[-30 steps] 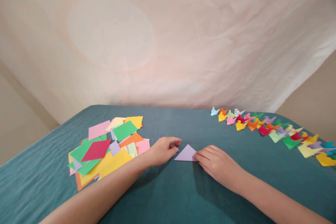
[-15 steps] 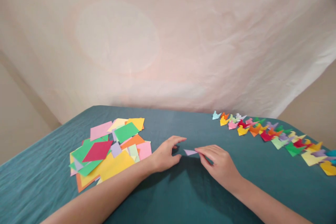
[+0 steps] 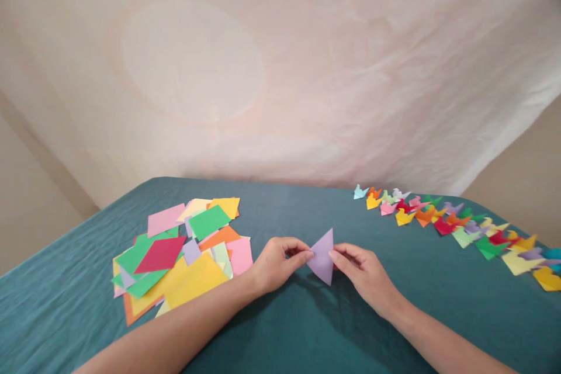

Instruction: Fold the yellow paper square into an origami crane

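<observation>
Between my hands, above the cloth, is a folded piece of purple paper, triangular in outline, its broad face toward me and its long edge upright on the right. My left hand pinches the triangle's left corner between thumb and fingers. My right hand pinches the middle of the long right edge, its thumb in front and the other fingers partly hidden behind.
A teal cloth covers the table. Left of my hands lies a loose pile of coloured paper sheets, partly behind my left forearm. Rows of small folded paper birds stand along the right. A pale fabric sheet hangs behind.
My left hand, open and apart from the paper before, has closed on its left corner. The purple paper has turned from a thin sliver to show its full triangular face.
</observation>
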Tool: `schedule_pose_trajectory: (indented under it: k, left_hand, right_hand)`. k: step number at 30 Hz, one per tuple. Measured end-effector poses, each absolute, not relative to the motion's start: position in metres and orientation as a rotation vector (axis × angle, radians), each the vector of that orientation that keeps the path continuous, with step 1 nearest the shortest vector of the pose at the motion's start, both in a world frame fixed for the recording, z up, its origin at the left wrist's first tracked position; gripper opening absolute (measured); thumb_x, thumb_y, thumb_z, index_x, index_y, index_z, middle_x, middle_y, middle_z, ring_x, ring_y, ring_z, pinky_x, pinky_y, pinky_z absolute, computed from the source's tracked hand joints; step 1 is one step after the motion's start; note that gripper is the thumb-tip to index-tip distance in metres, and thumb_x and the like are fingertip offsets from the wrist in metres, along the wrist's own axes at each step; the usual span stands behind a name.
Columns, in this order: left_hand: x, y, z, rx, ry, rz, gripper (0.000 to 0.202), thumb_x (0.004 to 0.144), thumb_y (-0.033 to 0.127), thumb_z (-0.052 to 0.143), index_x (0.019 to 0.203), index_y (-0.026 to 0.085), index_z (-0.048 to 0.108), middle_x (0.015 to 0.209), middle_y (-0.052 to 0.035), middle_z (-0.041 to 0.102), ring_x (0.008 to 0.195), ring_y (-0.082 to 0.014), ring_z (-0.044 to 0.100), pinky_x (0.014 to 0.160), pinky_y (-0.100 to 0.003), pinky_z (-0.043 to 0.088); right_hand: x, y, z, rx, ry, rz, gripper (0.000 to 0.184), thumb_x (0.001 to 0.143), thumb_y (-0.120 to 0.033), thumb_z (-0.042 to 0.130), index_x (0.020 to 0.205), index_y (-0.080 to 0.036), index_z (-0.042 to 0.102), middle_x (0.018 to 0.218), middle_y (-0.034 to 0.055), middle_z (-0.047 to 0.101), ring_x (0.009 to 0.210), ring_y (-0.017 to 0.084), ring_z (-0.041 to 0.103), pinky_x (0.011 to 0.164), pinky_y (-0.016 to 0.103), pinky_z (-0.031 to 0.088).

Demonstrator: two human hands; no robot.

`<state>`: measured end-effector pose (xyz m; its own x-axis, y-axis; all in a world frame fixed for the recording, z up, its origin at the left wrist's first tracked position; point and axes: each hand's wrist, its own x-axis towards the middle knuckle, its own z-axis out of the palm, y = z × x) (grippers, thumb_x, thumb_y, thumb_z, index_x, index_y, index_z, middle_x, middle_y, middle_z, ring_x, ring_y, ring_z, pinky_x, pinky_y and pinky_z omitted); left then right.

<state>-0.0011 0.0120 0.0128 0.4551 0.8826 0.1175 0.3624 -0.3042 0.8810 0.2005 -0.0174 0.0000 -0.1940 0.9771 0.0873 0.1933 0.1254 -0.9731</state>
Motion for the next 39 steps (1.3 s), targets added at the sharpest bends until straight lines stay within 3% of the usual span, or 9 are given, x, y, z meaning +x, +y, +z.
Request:
schedule_pose_trajectory:
  k: [7, 14, 22, 31, 39]
  left_hand:
    - [0.001, 0.01, 0.015, 1.856, 0.991, 0.769, 0.024, 0.083, 0.033, 0.054, 0.084, 0.014, 0.07, 0.077, -0.0018, 0.066, 0.07, -0.0128, 0.054, 0.064, -0.02, 0.039]
    - [0.002, 0.011, 0.012, 1.751, 0.979, 0.816, 0.03, 0.08, 0.032, 0.058, 0.104, 0.015, 0.064, 0.084, -0.0035, 0.065, 0.071, -0.0124, 0.054, 0.066, -0.022, 0.043]
    - [0.002, 0.015, 0.003, 1.651, 0.985, 0.877, 0.029, 0.08, 0.029, 0.057, 0.104, 0.013, 0.061, 0.074, -0.002, 0.063, 0.066, -0.012, 0.057, 0.066, -0.023, 0.045]
    - [0.003, 0.015, 0.004, 1.56, 0.958, 0.874, 0.035, 0.084, 0.041, 0.051, 0.103, 0.013, 0.063, 0.077, -0.0048, 0.065, 0.071, -0.0138, 0.06, 0.072, -0.027, 0.048]
    - [0.002, 0.016, 0.003, 1.586, 0.907, 0.85, 0.029, 0.083, 0.032, 0.053, 0.101, 0.012, 0.064, 0.081, -0.0051, 0.065, 0.074, -0.0131, 0.058, 0.073, -0.026, 0.048]
  right_hand:
    - [0.203, -0.014, 0.005, -1.169, -1.534, 1.142, 0.029, 0.083, -0.042, 0.054, 0.083, -0.015, 0.064, 0.073, 0.0014, 0.059, 0.069, 0.015, 0.052, 0.064, 0.024, 0.043]
    - [0.203, -0.011, -0.001, -1.215, -1.478, 1.089, 0.029, 0.084, -0.043, 0.052, 0.078, -0.015, 0.06, 0.07, 0.001, 0.056, 0.067, 0.014, 0.05, 0.062, 0.024, 0.041]
    - [0.204, -0.006, -0.004, -1.223, -1.549, 1.023, 0.032, 0.085, -0.043, 0.049, 0.072, -0.016, 0.06, 0.066, 0.0, 0.054, 0.065, 0.014, 0.048, 0.061, 0.024, 0.038]
    - [0.206, -0.002, -0.011, -1.271, -1.489, 1.006, 0.04, 0.082, -0.053, 0.049, 0.07, -0.016, 0.059, 0.065, 0.0012, 0.055, 0.063, 0.015, 0.049, 0.059, 0.025, 0.04]
    - [0.204, -0.002, -0.012, -1.251, -1.451, 1.037, 0.04, 0.082, -0.053, 0.05, 0.075, -0.015, 0.063, 0.065, 0.0007, 0.057, 0.063, 0.014, 0.05, 0.058, 0.024, 0.04]
